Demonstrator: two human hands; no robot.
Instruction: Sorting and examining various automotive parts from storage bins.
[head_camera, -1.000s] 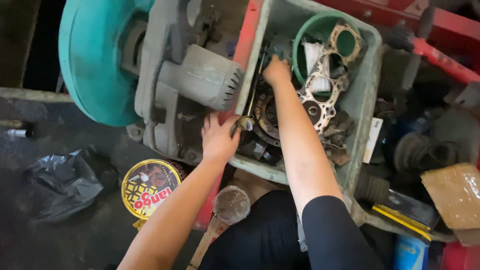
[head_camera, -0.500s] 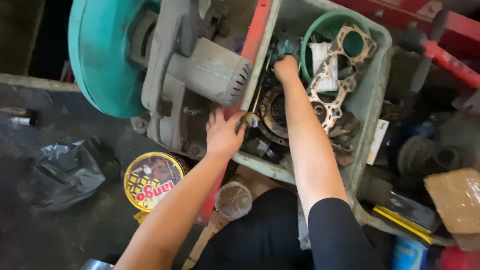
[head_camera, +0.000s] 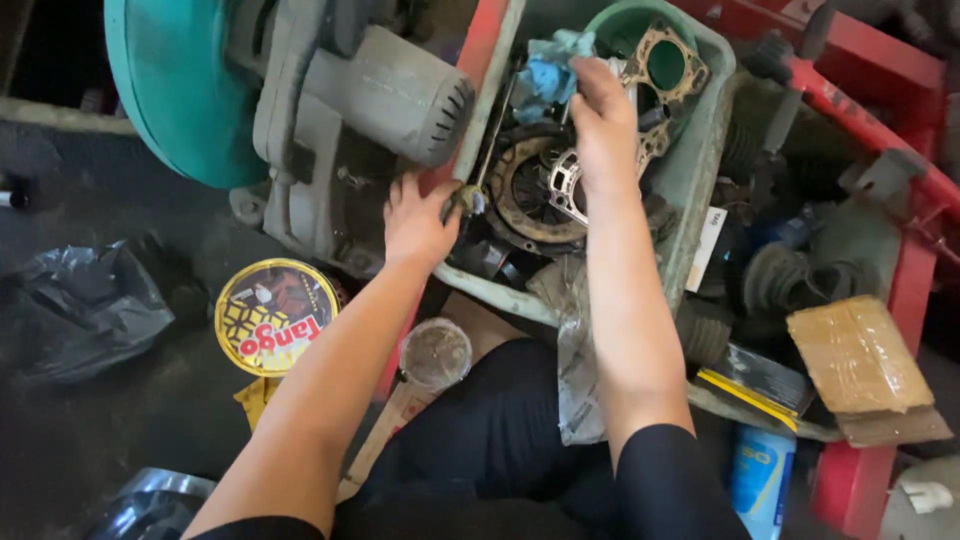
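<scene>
Rag (head_camera: 552, 70), blue and crumpled, sits at the far end of the grey-green plastic tub (head_camera: 700, 170), just past the fingertips of the right hand and touching them as far as the view shows.

Far to the left of both hands a black plastic bag (head_camera: 75, 310) lies crumpled on the dark floor. Nearer, just left of the left forearm, a round yellow tin lid (head_camera: 275, 315) lies flat, and close under that forearm stands a small clear cup (head_camera: 435, 352). Beyond the left hand sits a cut-off saw with a teal disc guard (head_camera: 175, 90) and a grey ribbed motor (head_camera: 395, 95).

The left hand (head_camera: 420, 225) rests on the near-left rim of the tub, its fingers curled over the edge around a small metal part that is too small to make out; whether it is gripped or only touched I cannot tell. The two hands are well apart.

Between the hands, inside the tub, lies a round rusty clutch disc (head_camera: 525, 190). The right hand (head_camera: 605, 125) reaches deep into the tub with its fingers bent down onto the rag, not clearly closed on it. Just right of that hand a flat metal gasket (head_camera: 665, 65) with round holes leans over a green bowl (head_camera: 620, 20).

Further right, outside the tub, black rubber boots (head_camera: 800, 280) lie beside a folded piece of cardboard (head_camera: 860, 355), with a red metal frame (head_camera: 880, 150) behind them.
</scene>
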